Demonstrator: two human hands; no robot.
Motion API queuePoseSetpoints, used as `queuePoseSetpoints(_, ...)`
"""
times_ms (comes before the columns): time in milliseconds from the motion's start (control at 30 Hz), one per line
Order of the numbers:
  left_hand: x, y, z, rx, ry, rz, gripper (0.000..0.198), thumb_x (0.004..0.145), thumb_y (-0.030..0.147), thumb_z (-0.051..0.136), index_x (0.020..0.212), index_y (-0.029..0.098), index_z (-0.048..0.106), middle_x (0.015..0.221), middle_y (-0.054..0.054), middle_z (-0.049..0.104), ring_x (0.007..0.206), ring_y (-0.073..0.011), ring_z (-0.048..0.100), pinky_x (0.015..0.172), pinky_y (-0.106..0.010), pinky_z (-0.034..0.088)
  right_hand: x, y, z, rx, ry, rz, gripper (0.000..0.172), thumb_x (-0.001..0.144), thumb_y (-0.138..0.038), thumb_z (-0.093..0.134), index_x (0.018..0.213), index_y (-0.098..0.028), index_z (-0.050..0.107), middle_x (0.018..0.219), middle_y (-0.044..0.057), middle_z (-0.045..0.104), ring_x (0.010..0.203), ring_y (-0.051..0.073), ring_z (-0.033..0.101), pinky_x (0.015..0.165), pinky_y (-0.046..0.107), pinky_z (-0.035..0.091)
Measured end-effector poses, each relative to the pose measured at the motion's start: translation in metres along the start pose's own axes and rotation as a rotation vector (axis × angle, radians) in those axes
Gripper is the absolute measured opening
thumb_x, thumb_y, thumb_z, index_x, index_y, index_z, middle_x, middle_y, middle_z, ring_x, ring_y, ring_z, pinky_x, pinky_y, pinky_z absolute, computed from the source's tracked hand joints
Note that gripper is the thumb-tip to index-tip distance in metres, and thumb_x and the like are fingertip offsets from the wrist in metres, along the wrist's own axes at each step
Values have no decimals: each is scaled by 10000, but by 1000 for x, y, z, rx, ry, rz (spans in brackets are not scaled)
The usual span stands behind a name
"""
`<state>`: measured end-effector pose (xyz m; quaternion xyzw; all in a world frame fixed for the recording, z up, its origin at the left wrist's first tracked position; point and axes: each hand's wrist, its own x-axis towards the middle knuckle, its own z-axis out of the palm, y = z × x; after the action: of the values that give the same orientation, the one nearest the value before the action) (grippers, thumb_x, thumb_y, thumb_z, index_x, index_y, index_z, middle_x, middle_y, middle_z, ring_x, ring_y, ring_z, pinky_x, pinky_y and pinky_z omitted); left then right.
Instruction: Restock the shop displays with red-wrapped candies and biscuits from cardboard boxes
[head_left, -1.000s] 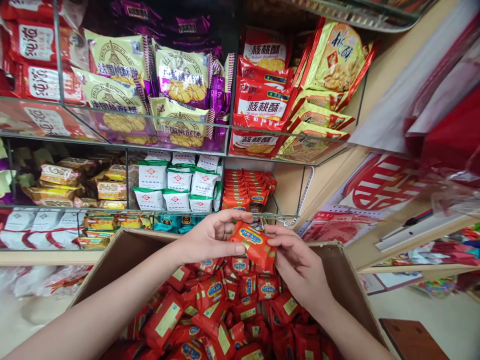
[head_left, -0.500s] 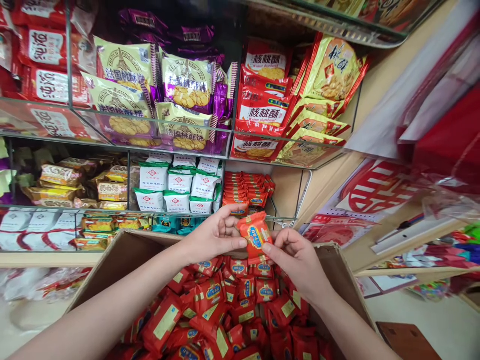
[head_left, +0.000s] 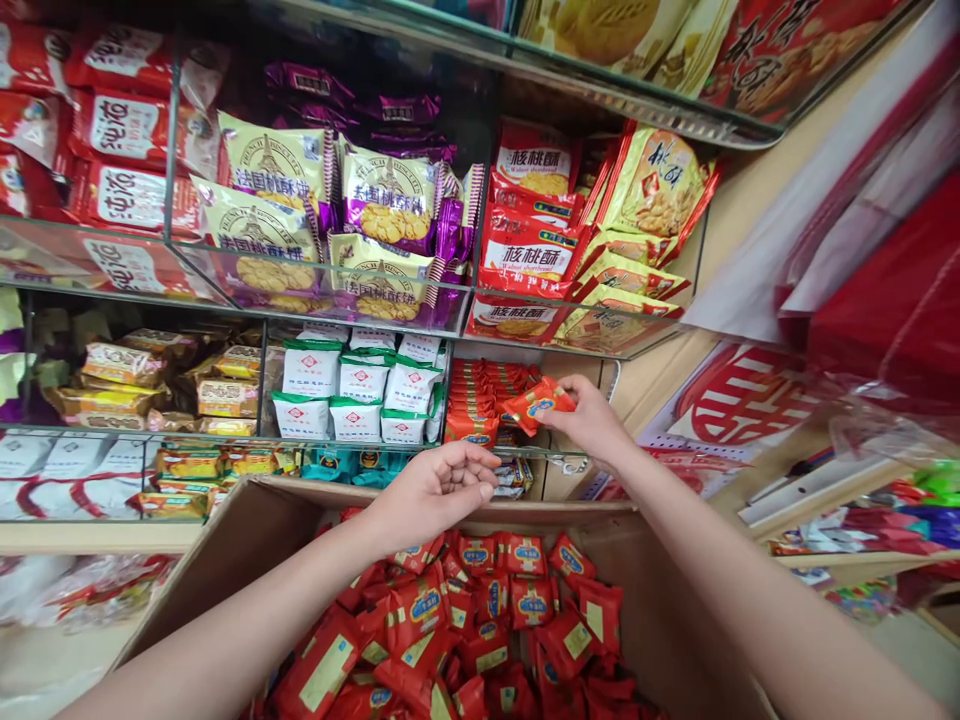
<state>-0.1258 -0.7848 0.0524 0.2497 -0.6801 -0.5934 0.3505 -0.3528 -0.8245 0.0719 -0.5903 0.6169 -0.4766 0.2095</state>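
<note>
Between the thumb and fingers of my right hand [head_left: 589, 415] is a small red packet [head_left: 538, 403] with a blue and gold label, held at the front of a shelf compartment. Rows of matching red packets [head_left: 472, 400] stand in that compartment, just left of the held one. My left hand [head_left: 442, 490] hovers over the far edge of a cardboard box [head_left: 259, 520], its fingers loosely curled and apart, with nothing in them. Many loose red packets [head_left: 420, 605] fill the box below both forearms.
White and green packets [head_left: 307, 370] sit left of the red rows. Above are purple biscuit packs [head_left: 390, 200] and red walnut packs [head_left: 529, 245] behind a clear shelf lip. Red hanging goods [head_left: 892, 290] and a slanted wooden panel [head_left: 652, 390] stand at the right.
My right hand has moved up and forward to the shelf with the red packet. My left hand has let go of it and stays above the box edge. The view has shifted slightly.
</note>
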Motion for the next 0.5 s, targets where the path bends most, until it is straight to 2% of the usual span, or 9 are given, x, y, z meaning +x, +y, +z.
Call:
queuePoseSetpoints(133, -1, 0, 1, 30, 6, -12, 224, 744, 227, 569, 949, 145, 533, 841, -31, 593, 699, -93, 537, 668, -257, 431, 18, 21, 14, -223, -134, 156, 270, 604, -278, 648, 760, -167, 459, 686, -14, 593, 620, 123, 552, 590, 248, 426)
queuePoseSetpoints(233, -1, 0, 1, 40, 8, -38, 214, 741, 223, 565, 938, 143, 542, 837, -33, 594, 708, -96, 542, 671, -255, 434, 23, 25, 19, -393, -167, 186, 267, 523, -250, 696, 658, -176, 477, 617, -24, 566, 581, 134, 521, 540, 245, 381)
queuePoseSetpoints(333, -1, -1, 0, 48, 3, -47, 200, 739, 217, 558, 925, 144, 546, 829, -33, 598, 700, -97, 542, 668, -253, 432, 25, 19, 19, -551, -223, 170, 310, 422, -198, 738, 581, -189, 472, 606, -19, 555, 616, 164, 525, 543, 255, 348)
queuePoseSetpoints(400, -1, -2, 0, 55, -2, -47, 191, 742, 218, 552, 918, 145, 549, 814, -31, 599, 695, -99, 540, 666, -254, 430, 26, 13, 18, -629, -241, 144, 317, 409, -179, 742, 593, -192, 484, 656, -3, 577, 681, 186, 544, 576, 263, 351)
queuePoseSetpoints(500, 0, -2, 0, 76, -15, -46, 182, 751, 230, 541, 913, 149, 553, 790, -29, 596, 691, -106, 537, 661, -262, 431, 27, 10, 16, -685, -253, 129, 293, 488, -218, 720, 710, -196, 529, 759, 18, 617, 743, 188, 570, 618, 260, 376)
